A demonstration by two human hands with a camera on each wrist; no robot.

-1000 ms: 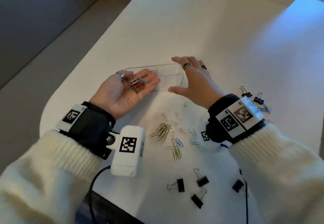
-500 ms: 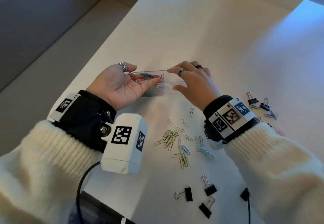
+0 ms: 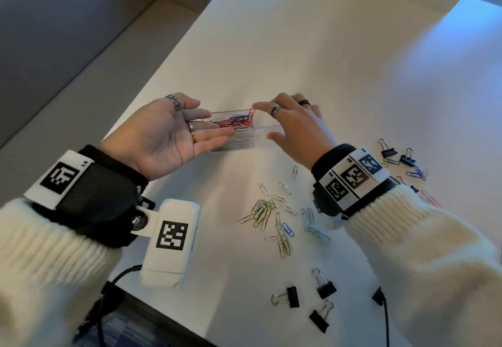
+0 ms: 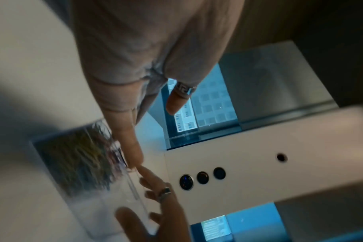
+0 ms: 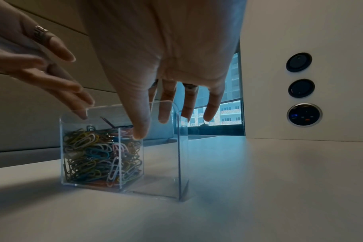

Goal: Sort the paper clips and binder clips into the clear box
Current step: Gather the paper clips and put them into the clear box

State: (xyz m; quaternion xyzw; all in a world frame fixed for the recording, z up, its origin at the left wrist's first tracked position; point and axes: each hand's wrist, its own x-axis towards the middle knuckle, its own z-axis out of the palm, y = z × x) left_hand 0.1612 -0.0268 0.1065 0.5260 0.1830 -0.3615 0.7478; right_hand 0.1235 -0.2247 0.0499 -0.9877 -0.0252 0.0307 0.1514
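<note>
The clear box (image 3: 262,138) stands on the white table between my hands. Its left compartment is packed with coloured paper clips (image 3: 235,123), and its right compartment (image 5: 162,163) looks empty. My left hand (image 3: 207,118) lies palm up and open, its straight fingers over the left compartment's rim and nothing on the palm. My right hand (image 3: 264,121) straddles the box's right end, thumb on the near wall and index finger at the far rim beside a red clip. Loose paper clips (image 3: 271,210) lie nearer me. Black binder clips (image 3: 322,302) lie by the front edge.
More binder clips (image 3: 391,153) and paper clips lie at the right beyond my right wrist. A black plug and cable (image 3: 379,297) sit near the front edge. The table's left edge drops off beside my left arm. Round buttons (image 5: 300,88) are set in the back panel.
My left hand carried a palmful of coloured clips to the box and tipped them in; the palm is bare now. My right hand closed in on the box's right end.
</note>
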